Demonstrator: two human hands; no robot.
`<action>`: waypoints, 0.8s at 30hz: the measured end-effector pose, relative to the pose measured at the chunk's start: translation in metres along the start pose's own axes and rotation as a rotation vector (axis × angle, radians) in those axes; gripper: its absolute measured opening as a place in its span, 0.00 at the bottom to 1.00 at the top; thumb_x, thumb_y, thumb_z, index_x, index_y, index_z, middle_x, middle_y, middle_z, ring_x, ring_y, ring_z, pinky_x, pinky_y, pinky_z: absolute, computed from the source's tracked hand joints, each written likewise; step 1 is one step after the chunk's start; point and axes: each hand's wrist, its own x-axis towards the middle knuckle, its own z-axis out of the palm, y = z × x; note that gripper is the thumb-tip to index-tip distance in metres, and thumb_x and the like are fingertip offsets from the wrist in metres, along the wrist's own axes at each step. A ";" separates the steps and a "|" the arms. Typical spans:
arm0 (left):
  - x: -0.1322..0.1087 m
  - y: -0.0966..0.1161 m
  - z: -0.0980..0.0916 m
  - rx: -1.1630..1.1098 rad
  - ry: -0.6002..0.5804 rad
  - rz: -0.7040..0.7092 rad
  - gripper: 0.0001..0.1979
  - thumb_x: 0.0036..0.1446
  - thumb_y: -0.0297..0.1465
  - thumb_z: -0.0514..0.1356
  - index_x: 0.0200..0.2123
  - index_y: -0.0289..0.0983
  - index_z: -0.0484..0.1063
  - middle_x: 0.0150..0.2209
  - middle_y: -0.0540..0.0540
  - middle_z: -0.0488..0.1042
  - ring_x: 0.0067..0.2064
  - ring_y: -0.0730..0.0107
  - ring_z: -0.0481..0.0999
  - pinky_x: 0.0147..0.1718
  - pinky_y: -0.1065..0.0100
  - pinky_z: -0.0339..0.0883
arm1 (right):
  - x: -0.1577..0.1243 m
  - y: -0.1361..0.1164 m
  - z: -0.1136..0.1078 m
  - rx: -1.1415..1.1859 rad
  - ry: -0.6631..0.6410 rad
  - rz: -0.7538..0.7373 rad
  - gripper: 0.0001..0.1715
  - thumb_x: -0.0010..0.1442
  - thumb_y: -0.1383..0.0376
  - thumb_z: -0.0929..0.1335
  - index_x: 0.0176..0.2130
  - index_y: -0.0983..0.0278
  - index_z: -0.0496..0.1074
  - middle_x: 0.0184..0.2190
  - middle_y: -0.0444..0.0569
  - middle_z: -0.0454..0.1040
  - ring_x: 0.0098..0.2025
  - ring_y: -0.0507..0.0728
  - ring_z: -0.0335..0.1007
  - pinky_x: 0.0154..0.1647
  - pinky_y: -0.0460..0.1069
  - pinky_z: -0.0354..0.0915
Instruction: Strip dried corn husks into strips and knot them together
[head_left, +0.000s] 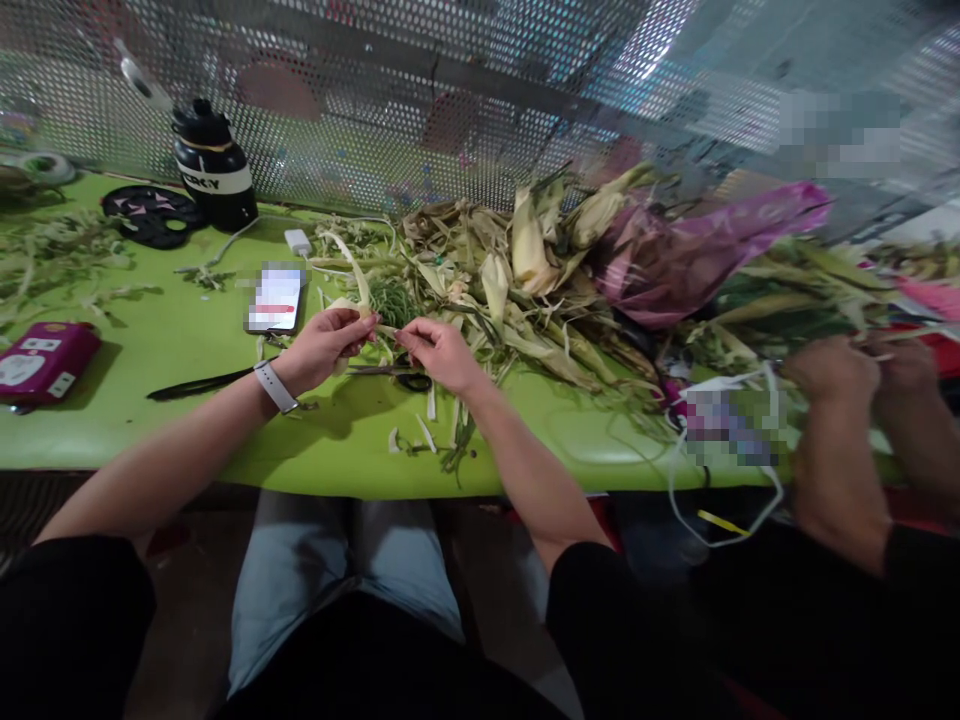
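Between my two hands stretches a pale strip of corn husk (354, 262), its long end curling up past my left fingers. My left hand (330, 342), with a white band at the wrist, pinches the strip. The fingertips of my right hand (439, 350) are closed on its short right end. Under and beside my hands lie scissors (414, 381), partly hidden, and small husk scraps (426, 432). A bundle of thin green strands (390, 302) lies just behind my hands. The large heap of dried corn husks (525, 290) spreads behind and right of my right hand.
A phone (276, 300), a white charger (298, 242), a black bottle (216, 170) and a maroon power socket box (49, 362) stand left on the green table (172, 430). A pink plastic bag (667, 255) sits on the husks. A co-worker's hands (832, 370) work at right.
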 end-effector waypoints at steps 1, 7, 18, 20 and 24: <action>0.000 -0.001 -0.001 -0.019 -0.007 -0.011 0.14 0.48 0.36 0.71 0.28 0.32 0.73 0.24 0.51 0.72 0.22 0.84 0.63 0.21 0.75 0.58 | 0.000 0.001 0.000 -0.028 0.003 0.002 0.26 0.58 0.43 0.67 0.31 0.63 0.70 0.21 0.41 0.66 0.24 0.51 0.61 0.28 0.47 0.59; 0.003 -0.011 -0.002 -0.100 0.000 0.089 0.16 0.49 0.38 0.71 0.38 0.33 0.78 0.39 0.43 0.81 0.43 0.70 0.78 0.47 0.69 0.68 | -0.009 -0.009 0.010 -0.411 0.484 -0.267 0.16 0.62 0.52 0.66 0.38 0.61 0.72 0.41 0.55 0.74 0.49 0.62 0.67 0.55 0.57 0.61; -0.004 -0.013 0.006 -0.080 -0.015 0.067 0.21 0.50 0.41 0.70 0.44 0.33 0.78 0.44 0.38 0.81 0.47 0.65 0.77 0.42 0.69 0.70 | -0.005 -0.003 0.039 0.074 -0.043 -0.034 0.21 0.59 0.49 0.67 0.31 0.65 0.72 0.28 0.45 0.74 0.31 0.52 0.66 0.39 0.49 0.64; -0.003 -0.011 0.004 -0.065 -0.008 0.070 0.19 0.51 0.40 0.69 0.42 0.33 0.79 0.44 0.38 0.81 0.48 0.65 0.77 0.42 0.69 0.69 | -0.005 -0.003 0.037 0.160 -0.114 0.004 0.21 0.58 0.49 0.69 0.30 0.65 0.72 0.27 0.45 0.74 0.31 0.52 0.68 0.39 0.49 0.65; -0.003 -0.006 0.001 -0.029 0.007 0.090 0.17 0.50 0.40 0.69 0.38 0.34 0.80 0.44 0.38 0.81 0.51 0.62 0.77 0.44 0.67 0.70 | -0.007 -0.008 0.033 0.253 -0.176 0.082 0.24 0.54 0.46 0.71 0.29 0.64 0.73 0.26 0.45 0.74 0.30 0.51 0.69 0.39 0.48 0.66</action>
